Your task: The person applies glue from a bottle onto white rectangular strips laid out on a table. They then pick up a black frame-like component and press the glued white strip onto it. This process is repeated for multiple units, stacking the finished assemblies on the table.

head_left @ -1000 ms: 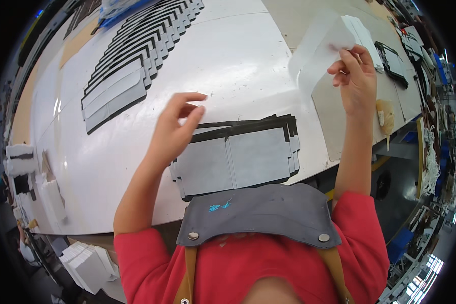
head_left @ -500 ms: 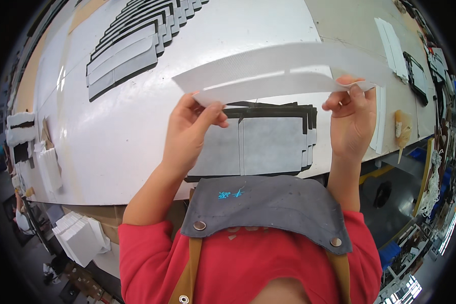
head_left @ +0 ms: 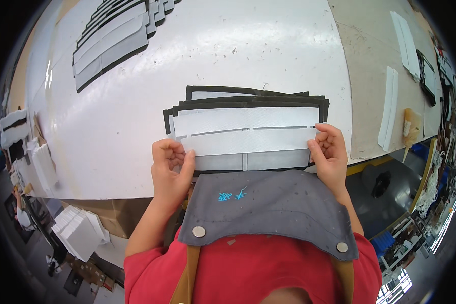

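Observation:
A long white slotted strip (head_left: 248, 142) lies flat across a stack of grey panels (head_left: 276, 159) with black borders, close to my apron. Two thin slits run along the strip's length, and black shows through them. My left hand (head_left: 169, 167) is closed at the strip's lower left corner, its thumb along the edge and its fingers curled. At the other end, my right hand (head_left: 332, 159) grips the right edge between thumb and fingers. Below the strip, part of the top panel with its centre crease stays visible. Behind it, several black-bordered panels stick out unevenly.
A fanned row of similar panels (head_left: 111, 45) lies at the far left. On the right are white strips (head_left: 388, 109), a yellowish brush-like tool (head_left: 410, 126) and a black frame-like piece (head_left: 426, 78). White stacked pieces (head_left: 78, 233) stand below the table's left front edge.
Both hands have come down and nearer to me, laying the raised, curved white strip flat over the panel stack. My head view has shifted slightly.

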Demonstrator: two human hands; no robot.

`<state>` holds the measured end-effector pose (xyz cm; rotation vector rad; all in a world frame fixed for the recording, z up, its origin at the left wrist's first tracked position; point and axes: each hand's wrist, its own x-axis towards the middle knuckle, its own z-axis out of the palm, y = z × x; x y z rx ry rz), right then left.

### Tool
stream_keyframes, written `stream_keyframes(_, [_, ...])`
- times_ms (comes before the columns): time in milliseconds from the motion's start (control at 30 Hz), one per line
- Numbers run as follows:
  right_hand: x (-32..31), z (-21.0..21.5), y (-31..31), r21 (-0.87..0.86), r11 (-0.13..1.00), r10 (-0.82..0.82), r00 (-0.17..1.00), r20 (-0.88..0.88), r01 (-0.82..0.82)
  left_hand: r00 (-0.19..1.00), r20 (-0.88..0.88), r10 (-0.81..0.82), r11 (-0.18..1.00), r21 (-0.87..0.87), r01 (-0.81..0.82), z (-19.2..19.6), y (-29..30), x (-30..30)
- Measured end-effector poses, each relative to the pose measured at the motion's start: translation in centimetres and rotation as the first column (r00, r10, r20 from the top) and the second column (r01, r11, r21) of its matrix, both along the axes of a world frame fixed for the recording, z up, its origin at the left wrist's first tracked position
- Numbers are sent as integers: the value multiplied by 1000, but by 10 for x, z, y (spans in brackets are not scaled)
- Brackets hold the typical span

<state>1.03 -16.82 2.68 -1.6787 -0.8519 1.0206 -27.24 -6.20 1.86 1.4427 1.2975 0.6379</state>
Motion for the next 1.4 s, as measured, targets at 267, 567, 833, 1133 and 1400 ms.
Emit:
stream_keyframes(267, [-1, 2, 5, -38, 996, 82, 963, 256, -75, 966, -189, -176, 973, 116, 200, 11, 12, 5])
stream_keyframes(567, [-1, 3, 6, -69, 991, 133, 907, 399, -115, 951, -253, -177, 976, 81, 203, 17, 15, 8])
stream_keyframes(833, [-3, 4, 7, -77, 989, 149, 904, 401, -129, 928, -312, -202, 966, 92, 241, 19, 18, 9])
stream_keyframes(1133, [0, 7, 9, -53, 986, 166, 898, 408, -158, 879, -420, -224, 929, 180, 323, 17, 18, 12])
stream_keyframes(1400, [7, 15, 14, -167, 960, 280, 813, 511, -226, 805, -550, -222, 874, 254, 415, 20, 23, 12])
